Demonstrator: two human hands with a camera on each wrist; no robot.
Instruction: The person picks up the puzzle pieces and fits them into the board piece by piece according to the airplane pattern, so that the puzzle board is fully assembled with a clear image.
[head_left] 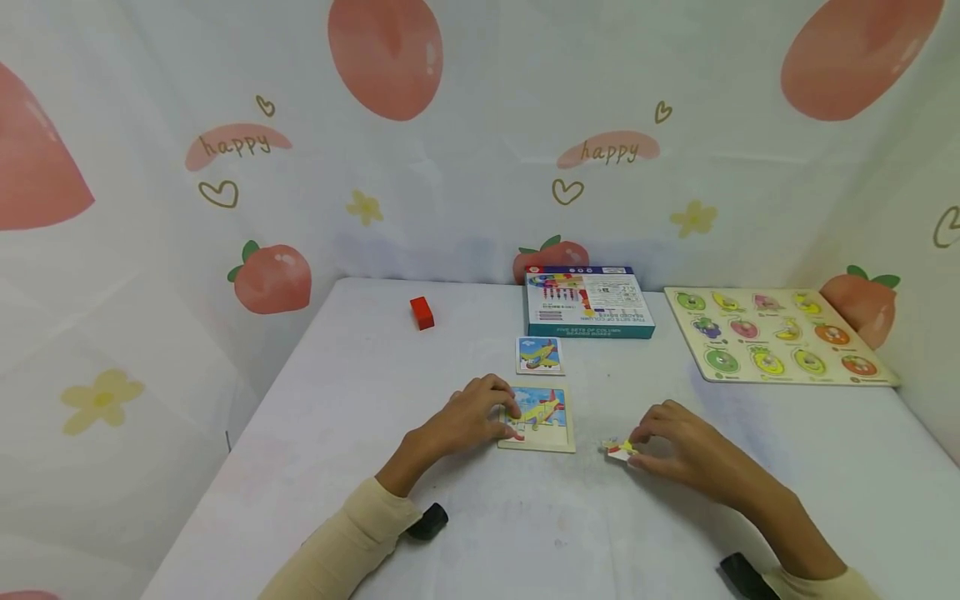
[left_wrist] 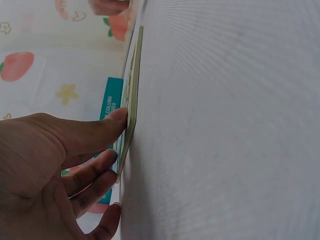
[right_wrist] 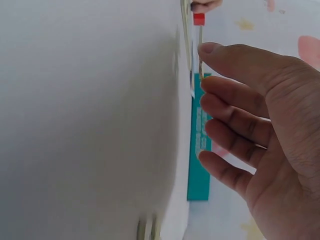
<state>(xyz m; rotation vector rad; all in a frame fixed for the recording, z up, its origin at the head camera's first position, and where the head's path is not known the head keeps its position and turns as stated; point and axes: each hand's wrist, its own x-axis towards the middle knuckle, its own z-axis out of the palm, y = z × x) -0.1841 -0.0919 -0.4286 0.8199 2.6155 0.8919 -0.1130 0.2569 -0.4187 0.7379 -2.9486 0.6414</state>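
Note:
Before me lies a small wooden puzzle board [head_left: 557, 437] with a yellow-and-red airplane picture. My left hand [head_left: 474, 414] is at its left side, thumb and fingers apart, the thumb tip touching the top face near the front left corner. In the left wrist view the board [left_wrist: 132, 112] appears edge-on under the thumb. To the board's right, my right hand [head_left: 678, 446] pinches a thin puzzle piece [head_left: 621, 451] with yellow, red and white on it between thumb and forefinger. The right wrist view shows this piece [right_wrist: 201, 37] edge-on, raised over the table.
A square airplane picture card [head_left: 539, 356] lies just behind the board. Behind it rests a flat teal-and-white box [head_left: 589, 304]. A large fruit picture board [head_left: 780, 337] is at the back right, and a small red block [head_left: 422, 313] at the back left.

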